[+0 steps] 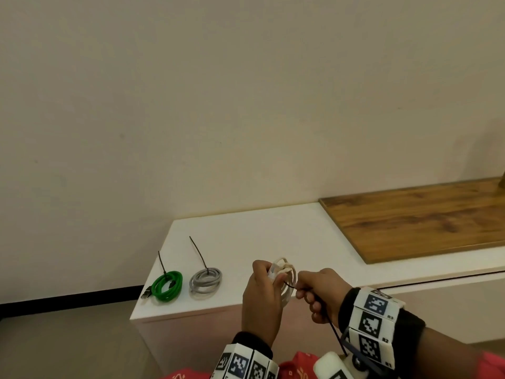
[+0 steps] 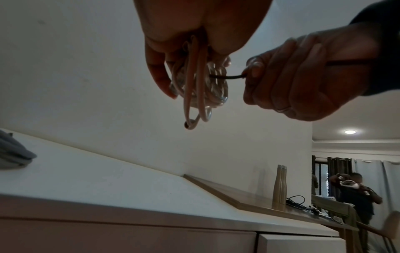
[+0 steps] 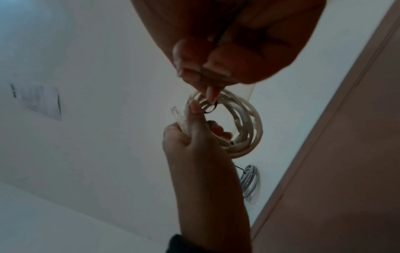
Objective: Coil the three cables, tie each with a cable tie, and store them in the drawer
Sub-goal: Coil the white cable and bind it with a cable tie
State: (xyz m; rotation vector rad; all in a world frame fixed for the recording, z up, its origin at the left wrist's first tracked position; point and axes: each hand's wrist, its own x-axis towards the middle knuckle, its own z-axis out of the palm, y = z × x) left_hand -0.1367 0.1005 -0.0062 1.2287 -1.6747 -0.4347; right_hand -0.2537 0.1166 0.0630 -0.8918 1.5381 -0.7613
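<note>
My left hand [image 1: 263, 285] grips a coiled white cable [image 1: 288, 280] above the front edge of the white cabinet top [image 1: 273, 236]; the coil [image 2: 194, 85] hangs from its fingers. My right hand [image 1: 314, 292] pinches a thin black cable tie [image 1: 290, 285] that runs into the coil, its long tail [image 1: 334, 332] trailing past the wrist. In the right wrist view the tie [image 3: 211, 107] loops round the white cable [image 3: 246, 123]. A green coiled cable [image 1: 167, 286] and a grey coiled cable [image 1: 205, 283] lie on the cabinet at the left, each with a black tie sticking up.
A wooden board [image 1: 420, 217] lies on the cabinet's right part. A drawer seam [image 2: 257, 238] shows in the cabinet front. A tall bottle [image 2: 279, 184] and dark wires stand further along. Another person [image 2: 357, 193] stands far off. Wall behind, floor at the left.
</note>
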